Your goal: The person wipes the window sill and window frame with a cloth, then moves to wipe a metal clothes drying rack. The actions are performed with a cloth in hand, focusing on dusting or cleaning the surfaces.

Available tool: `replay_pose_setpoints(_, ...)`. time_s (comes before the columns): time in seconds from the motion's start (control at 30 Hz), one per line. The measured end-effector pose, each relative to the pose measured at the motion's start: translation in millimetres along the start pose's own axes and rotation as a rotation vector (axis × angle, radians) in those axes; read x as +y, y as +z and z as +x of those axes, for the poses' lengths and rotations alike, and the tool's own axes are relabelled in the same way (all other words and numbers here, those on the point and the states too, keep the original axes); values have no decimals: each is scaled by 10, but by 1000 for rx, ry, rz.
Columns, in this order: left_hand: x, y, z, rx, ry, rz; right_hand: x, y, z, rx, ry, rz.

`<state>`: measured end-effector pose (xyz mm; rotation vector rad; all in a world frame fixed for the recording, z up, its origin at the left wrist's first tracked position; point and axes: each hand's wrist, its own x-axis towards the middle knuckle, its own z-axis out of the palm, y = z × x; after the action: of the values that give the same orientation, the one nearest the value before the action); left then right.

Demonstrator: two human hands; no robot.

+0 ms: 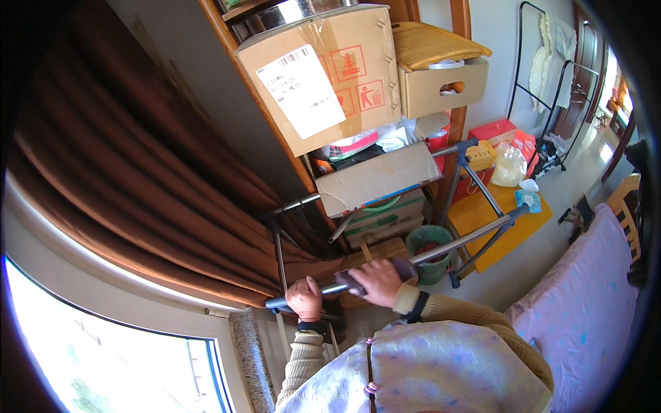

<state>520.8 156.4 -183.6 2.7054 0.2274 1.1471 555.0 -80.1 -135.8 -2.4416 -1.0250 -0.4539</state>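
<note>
A drying rack of steel tubes with dark blue plastic joints stands before me, its near rail (467, 238) running from lower left to upper right. My left hand (304, 298) is closed around that rail near its left end, thumb up. Further right, my right hand (378, 283) presses a dark brown cloth (404, 270) against the same rail, its fingers partly around it. The cloth covers a stretch of the tube under and beside the hand. Part of the rack's far rail (297, 205) is hidden behind an open carton (379, 178).
A brown curtain (155, 206) and a window (119, 351) are at left. Shelves behind the rack hold a large cardboard box (320, 77). A green bin (427, 276) and yellow table (496, 227) stand beyond the near rail; a bed (578, 310) is at right.
</note>
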Motion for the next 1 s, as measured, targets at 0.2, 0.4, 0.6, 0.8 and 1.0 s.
replay_pose_setpoints(0.2,30,-45,20,-11,4,-49,-308,283,188,-101,-143,12)
replay_pose_setpoints(0.4,61,-62,34,24,73,-36,-91,128,75,-89,-109,11)
replay_pose_setpoints(0.6,61,-67,39,34,92,-68,415,-291,-203,1,16,10)
replay_pose_setpoints(0.8,63,-77,36,35,96,-76,1162,-741,-589,74,384,-20)
replay_pose_setpoints(1.0,60,-72,18,19,62,-118,1692,-833,-546,291,754,88)
